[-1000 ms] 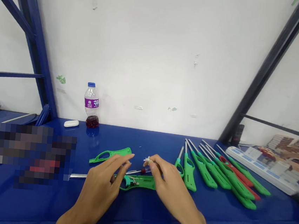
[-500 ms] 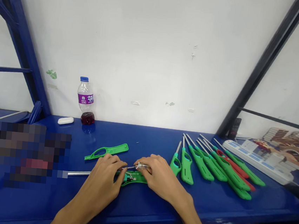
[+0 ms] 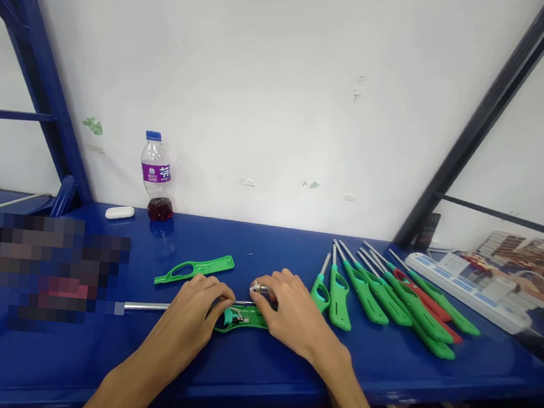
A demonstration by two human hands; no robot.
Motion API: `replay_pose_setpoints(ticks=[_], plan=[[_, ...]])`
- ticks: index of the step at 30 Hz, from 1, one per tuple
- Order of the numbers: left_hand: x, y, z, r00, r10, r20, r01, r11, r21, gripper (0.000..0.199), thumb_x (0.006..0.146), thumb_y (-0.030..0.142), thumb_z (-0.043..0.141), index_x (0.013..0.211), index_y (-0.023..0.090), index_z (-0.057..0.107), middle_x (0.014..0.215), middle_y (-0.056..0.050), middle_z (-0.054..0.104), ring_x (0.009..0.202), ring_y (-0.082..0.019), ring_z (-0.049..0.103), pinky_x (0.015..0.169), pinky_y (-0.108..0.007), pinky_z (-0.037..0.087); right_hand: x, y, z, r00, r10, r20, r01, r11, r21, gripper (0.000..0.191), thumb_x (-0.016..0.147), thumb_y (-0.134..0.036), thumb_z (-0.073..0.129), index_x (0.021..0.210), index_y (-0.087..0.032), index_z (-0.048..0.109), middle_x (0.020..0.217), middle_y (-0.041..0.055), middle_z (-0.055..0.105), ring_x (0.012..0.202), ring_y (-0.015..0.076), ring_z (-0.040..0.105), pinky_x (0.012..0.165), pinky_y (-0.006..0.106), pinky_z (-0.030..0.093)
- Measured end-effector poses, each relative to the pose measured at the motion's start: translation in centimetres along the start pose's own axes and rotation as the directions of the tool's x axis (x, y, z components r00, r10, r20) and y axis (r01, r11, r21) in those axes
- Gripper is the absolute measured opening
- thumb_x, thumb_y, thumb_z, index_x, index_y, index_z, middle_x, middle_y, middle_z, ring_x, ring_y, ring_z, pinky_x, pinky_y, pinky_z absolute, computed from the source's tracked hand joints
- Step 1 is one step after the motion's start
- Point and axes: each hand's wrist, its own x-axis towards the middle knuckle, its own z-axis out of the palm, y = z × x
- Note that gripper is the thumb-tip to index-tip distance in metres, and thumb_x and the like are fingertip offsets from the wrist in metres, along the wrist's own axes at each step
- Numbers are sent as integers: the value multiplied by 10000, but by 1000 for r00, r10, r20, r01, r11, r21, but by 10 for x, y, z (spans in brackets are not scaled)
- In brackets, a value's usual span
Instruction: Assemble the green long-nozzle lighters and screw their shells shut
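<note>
An opened green lighter body [image 3: 254, 318] lies on the blue table between my hands, with a teal part, thin wires and small dark pieces inside. Its metal tube [image 3: 146, 306] points left. My left hand [image 3: 199, 309] is closed at the tube end of the body, thumb and fingertips pinched on something too small to make out. My right hand [image 3: 290, 311] pinches a small clear cylinder with a metal end [image 3: 261, 287] just above the body. Behind my left hand lies the loose green shell half [image 3: 208, 266].
Several assembled green lighters [image 3: 339, 300] and a red one [image 3: 429, 299] lie on the right, beside a white power strip [image 3: 470, 292]. At the back left stand a bottle [image 3: 156, 177] and a white case [image 3: 120, 213]. A tiny pin [image 3: 250, 254] lies behind my hands.
My right hand has raised the clear cylinder slightly away from my left fingertips. The view has shifted a little.
</note>
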Motion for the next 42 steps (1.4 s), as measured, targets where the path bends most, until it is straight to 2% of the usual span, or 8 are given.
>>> replay_pose_setpoints(ticks=[2, 4, 9, 15, 21, 30, 42], plan=[[0, -1, 1, 1000, -2, 1, 2, 1000, -3, 260, 1004, 180, 493, 953, 228, 744, 904, -30, 765, 833, -228, 669, 793, -367, 532, -1, -1, -3, 1000, -2, -24, 3, 999, 45, 274, 1082, -398, 488, 1057, -245, 715, 980, 42, 715, 973, 241, 598, 919, 379, 397], [-1, -1, 1, 1000, 2, 4, -2, 1000, -3, 282, 1012, 174, 475, 1038, 224, 751, 942, -41, 766, 873, -235, 675, 814, -378, 536, -1, -3, -6, 1000, -16, -26, 18, 996, 83, 334, 1104, -407, 433, 1003, -236, 702, 947, 33, 720, 944, 226, 610, 925, 368, 394], [-3, 4, -1, 1000, -19, -8, 19, 1000, -19, 222, 1023, 201, 501, 972, 227, 716, 948, -37, 728, 898, -244, 649, 824, -400, 522, -1, -6, -8, 996, -33, 81, 25, 994, 103, 464, 1127, -372, 358, 809, -215, 657, 803, 18, 718, 765, 192, 643, 762, 317, 384], [-3, 9, -2, 999, -5, 40, 6, 1000, -24, 184, 1022, 192, 525, 938, 218, 686, 920, -29, 715, 871, -243, 621, 819, -414, 498, -1, -7, -6, 993, -49, 106, 39, 995, 91, 463, 1127, -356, 360, 781, -211, 632, 783, 15, 717, 721, 179, 639, 713, 297, 352], [-2, 10, 0, 996, 91, 23, -90, 995, -48, 226, 1050, 177, 477, 1044, 218, 700, 977, -36, 707, 925, -240, 616, 854, -410, 481, 0, -5, -5, 991, -72, 116, 65, 996, 56, 438, 1120, -344, 374, 736, -217, 541, 747, 1, 683, 687, 170, 593, 693, 298, 323], [-2, 10, -1, 995, 99, 18, -99, 995, -18, 216, 1045, 176, 498, 1009, 219, 706, 948, -24, 703, 889, -239, 604, 819, -409, 447, -1, -5, -9, 991, -73, 109, 63, 994, 95, 448, 1120, -346, 371, 712, -218, 506, 711, -10, 656, 651, 159, 559, 671, 297, 295], [-4, 9, 0, 988, 156, 7, -156, 988, 3, 200, 1052, 137, 523, 1030, 208, 708, 952, -25, 692, 887, -230, 583, 817, -397, 418, -1, -5, -7, 991, -81, 111, 75, 996, 53, 430, 1110, -328, 394, 699, -218, 459, 693, -16, 622, 629, 148, 513, 652, 305, 273]])
